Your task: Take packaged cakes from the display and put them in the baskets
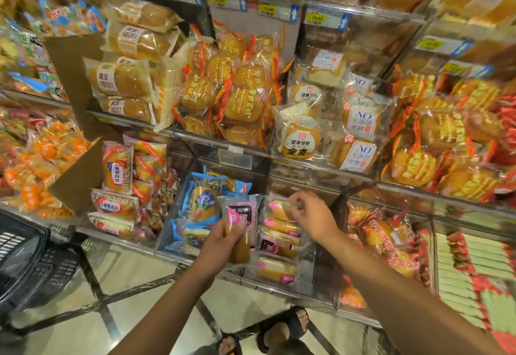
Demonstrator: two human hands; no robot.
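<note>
The left hand [223,238] grips a pink-labelled cake [239,224] upright. Its fingers are wrapped round the lower half of the clear wrapper and the thumb lies across the front, just under the label. The pack is held above the front edge of the lowest shelf [167,257], over the divider between two clear bins.

The right hand [312,215] is just beside it, to the right, reaching into the pink-cake bin [279,289]. Its fingertips pinch the clear wrapper of a second cake [279,206] at the back of that bin. This cake is the topmost in a row of similar packs running down to the bin's front edge. The two hands are near each other but apart.

The held cake stands just right of the blue-wrapped cakes [201,204] in the neighbouring bin. A black basket [25,254] sits low beyond the shelf's left end, well apart from both hands; what lies in it cannot be seen.

The upper shelves carry round golden cakes [243,103] and yellow price tags [266,9]. A sandalled foot [282,329] shows on the tiled floor below.
</note>
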